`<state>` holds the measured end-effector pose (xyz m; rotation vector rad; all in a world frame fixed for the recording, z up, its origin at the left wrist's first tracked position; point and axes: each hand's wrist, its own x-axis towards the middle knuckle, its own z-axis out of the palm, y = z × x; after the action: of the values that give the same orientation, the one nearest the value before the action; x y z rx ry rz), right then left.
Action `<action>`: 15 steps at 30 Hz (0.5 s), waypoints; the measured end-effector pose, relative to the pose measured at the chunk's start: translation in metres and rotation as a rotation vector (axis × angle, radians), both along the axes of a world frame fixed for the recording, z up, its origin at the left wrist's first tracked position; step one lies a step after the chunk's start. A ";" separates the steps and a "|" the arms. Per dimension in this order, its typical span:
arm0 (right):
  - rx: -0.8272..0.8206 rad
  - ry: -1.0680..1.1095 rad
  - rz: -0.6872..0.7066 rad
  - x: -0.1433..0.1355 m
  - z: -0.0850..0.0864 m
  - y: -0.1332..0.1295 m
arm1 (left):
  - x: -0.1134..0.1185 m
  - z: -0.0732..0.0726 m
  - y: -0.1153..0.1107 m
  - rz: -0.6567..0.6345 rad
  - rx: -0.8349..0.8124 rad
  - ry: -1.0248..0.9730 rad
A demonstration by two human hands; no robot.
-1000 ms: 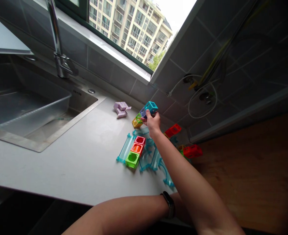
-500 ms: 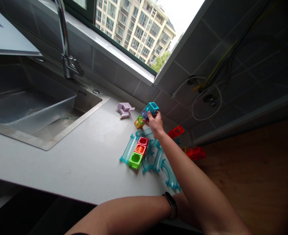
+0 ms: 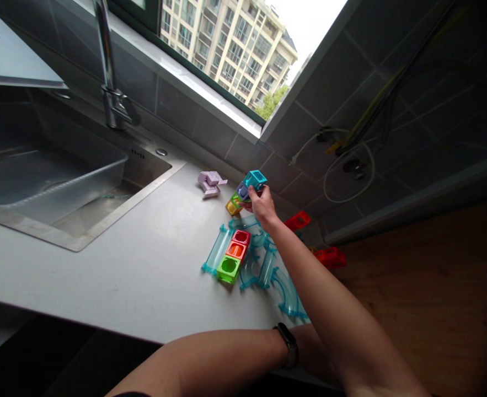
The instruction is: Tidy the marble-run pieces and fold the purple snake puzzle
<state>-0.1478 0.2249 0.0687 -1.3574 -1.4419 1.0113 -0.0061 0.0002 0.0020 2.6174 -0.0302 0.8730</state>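
Observation:
My right hand [image 3: 263,204] is closed around a column of hollow see-through cube blocks [image 3: 242,191], with a teal one on top, then purple, green and yellow. The column leans over the counter; whether its yellow end touches the surface I cannot tell. Nearer to me lies a row of three cubes [image 3: 234,256], red, orange and green. Clear teal track pieces [image 3: 267,267], straight and curved, lie around that row and under my right forearm. My left forearm [image 3: 226,358], with a black wristband, crosses at the bottom; its hand is hidden behind my right arm.
Purple pieces [image 3: 210,183] sit by the back wall. Red pieces [image 3: 330,257] lie right of my forearm. A sink [image 3: 78,242] with a clear tray and a tap [image 3: 113,105] occupies the left. Cables [image 3: 351,143] hang on the right wall.
The view has shifted very slightly. My right hand keeps its hold on the cube column, with hardly any movement; the pieces on the counter stay in place.

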 end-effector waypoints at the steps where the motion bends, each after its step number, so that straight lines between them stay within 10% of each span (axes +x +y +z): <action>1: -0.003 0.003 0.004 0.001 0.001 0.001 | 0.000 -0.001 0.000 -0.019 -0.017 -0.008; 15: -0.038 0.150 0.025 0.015 0.008 0.001 | 0.001 0.002 0.001 -0.112 -0.210 0.015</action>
<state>-0.1330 0.2256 0.0765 -1.2648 -1.3370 1.1369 -0.0052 0.0009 0.0036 2.4021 -0.0765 0.7731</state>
